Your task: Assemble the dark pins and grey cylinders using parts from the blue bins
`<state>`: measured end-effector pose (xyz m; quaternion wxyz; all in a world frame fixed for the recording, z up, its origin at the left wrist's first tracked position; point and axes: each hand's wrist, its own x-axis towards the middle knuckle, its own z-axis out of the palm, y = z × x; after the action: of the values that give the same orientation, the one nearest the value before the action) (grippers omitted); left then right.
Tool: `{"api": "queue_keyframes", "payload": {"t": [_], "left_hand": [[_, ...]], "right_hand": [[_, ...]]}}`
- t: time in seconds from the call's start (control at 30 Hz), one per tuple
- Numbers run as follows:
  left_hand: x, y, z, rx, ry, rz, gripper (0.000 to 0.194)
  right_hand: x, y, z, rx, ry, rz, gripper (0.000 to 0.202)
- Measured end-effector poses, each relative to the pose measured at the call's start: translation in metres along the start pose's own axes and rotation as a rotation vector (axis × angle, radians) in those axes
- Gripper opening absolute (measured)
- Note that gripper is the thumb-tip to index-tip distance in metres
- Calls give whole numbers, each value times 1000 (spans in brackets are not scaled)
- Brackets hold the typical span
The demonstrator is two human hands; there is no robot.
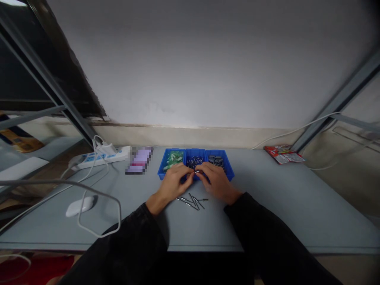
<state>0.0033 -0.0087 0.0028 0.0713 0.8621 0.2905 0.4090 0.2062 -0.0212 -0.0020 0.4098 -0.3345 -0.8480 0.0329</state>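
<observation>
Both hands meet over the front edge of the blue bins. My left hand (174, 181) is closed in a pinch at one end of a small, thin silvery metal piece (196, 171). At its other end my right hand (216, 181) is closed, thumb and fingertips together. The piece is too small to name more exactly. Behind the hands, the left blue bin (162, 168) holds green and whitish parts, the middle bin (195, 152) small metal parts, the right bin (229, 166) dark grey parts. Several thin metal rods (192, 202) lie loosely on the table below the hands.
On the grey table (282, 206), a phone (139, 160) and a white power strip (103, 157) with cables lie at left. A white earbud case (79, 206) is nearer, beside a looping cable (120, 213). A red packet (283, 154) lies at back right, before the wall.
</observation>
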Motion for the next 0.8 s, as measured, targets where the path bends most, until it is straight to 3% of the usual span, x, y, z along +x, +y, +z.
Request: {"api": "queue_keyframes", "payload": {"t": [0.5, 0.8], "left_hand": [[0, 2, 1, -22, 4, 7, 13], [1, -2, 0, 0, -4, -32, 14]], "right_hand": [[2, 4, 3, -67, 5, -43, 23], [3, 1, 2, -17, 21, -24, 17]]}}
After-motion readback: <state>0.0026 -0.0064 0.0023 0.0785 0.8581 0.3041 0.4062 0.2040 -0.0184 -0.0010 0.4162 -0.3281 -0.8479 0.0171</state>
